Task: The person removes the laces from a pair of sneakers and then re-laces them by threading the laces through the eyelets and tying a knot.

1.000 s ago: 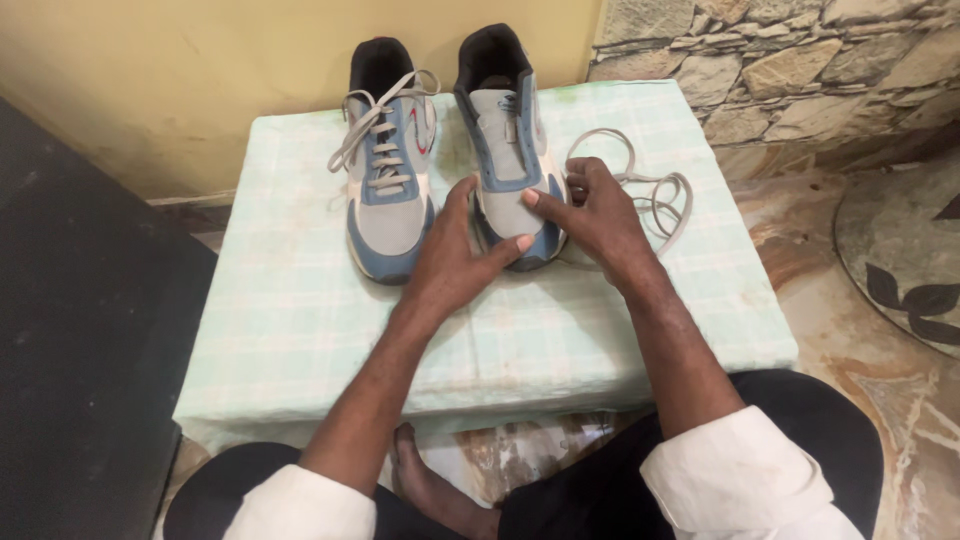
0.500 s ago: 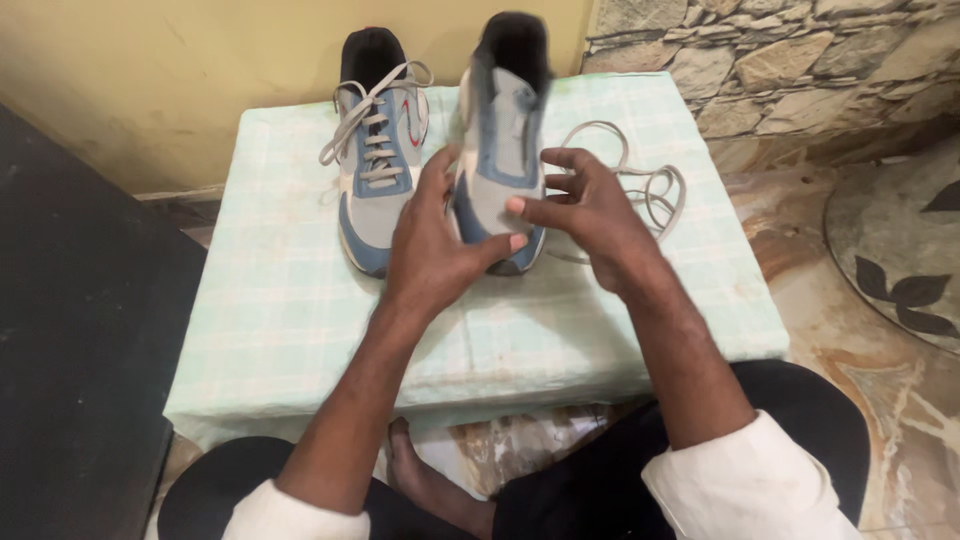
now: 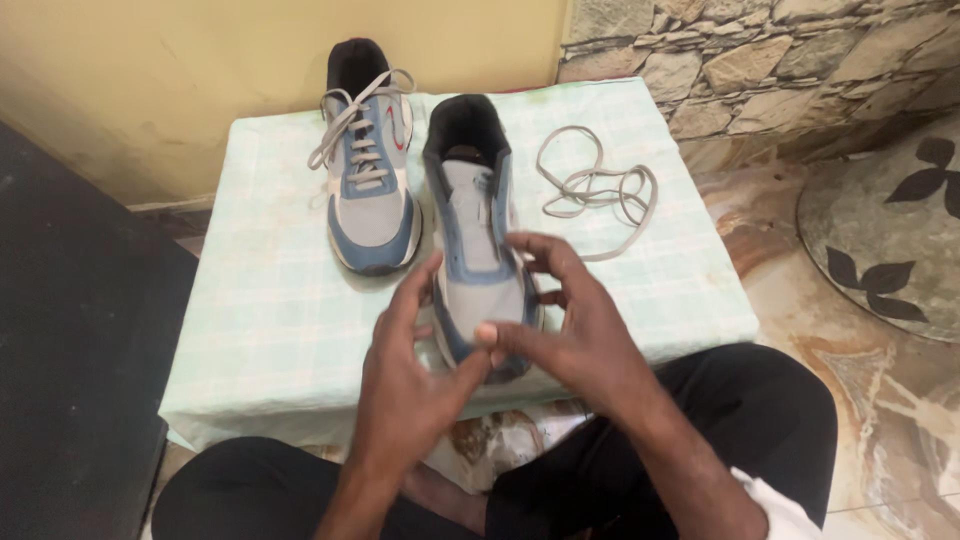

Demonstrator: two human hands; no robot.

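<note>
Two grey and blue sports shoes are on a small table covered with a pale green checked cloth (image 3: 260,300). The laced shoe (image 3: 368,165) stands at the back left. The unlaced shoe (image 3: 475,225) lies nearer me, its toe toward the table's front edge. My left hand (image 3: 410,375) grips the toe from the left and my right hand (image 3: 565,325) grips it from the right, fingers over the front. A loose grey shoelace (image 3: 598,190) lies coiled on the cloth to the right of the held shoe.
A yellow wall (image 3: 200,60) stands behind the table and a stone wall (image 3: 760,60) to the back right. Patterned tile floor (image 3: 880,330) lies on the right, a dark mat (image 3: 70,380) on the left. My knees in black trousers (image 3: 720,420) are just before the table.
The unlaced shoe has been lifted and drawn toward me, from beside the laced shoe to the table's front. Both hands came back with it.
</note>
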